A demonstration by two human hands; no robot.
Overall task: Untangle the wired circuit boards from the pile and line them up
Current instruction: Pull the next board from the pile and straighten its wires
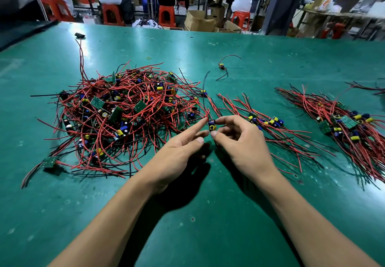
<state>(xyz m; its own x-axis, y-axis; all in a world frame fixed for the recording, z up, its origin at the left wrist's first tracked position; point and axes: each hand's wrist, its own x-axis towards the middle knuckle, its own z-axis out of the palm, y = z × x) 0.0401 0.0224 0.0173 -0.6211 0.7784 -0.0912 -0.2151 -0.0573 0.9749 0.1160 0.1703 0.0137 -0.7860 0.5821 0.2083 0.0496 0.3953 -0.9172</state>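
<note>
Right fingers (pixel 229 119) pinching a small circuit board (pixel 212 125), left fingers (pixel 195 128) straight, forefinger touching a red wire (pixel 205 112), tangled pile (pixel 125 108) beside, green counter (pixel 208 214).

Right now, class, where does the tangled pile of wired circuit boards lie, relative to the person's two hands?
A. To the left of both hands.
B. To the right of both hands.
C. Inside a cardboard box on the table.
A: the tangled pile spreads over the table left of the left hand and of the right hand, which pinches a small circuit board; lined-up bundles lie to the right.
</note>
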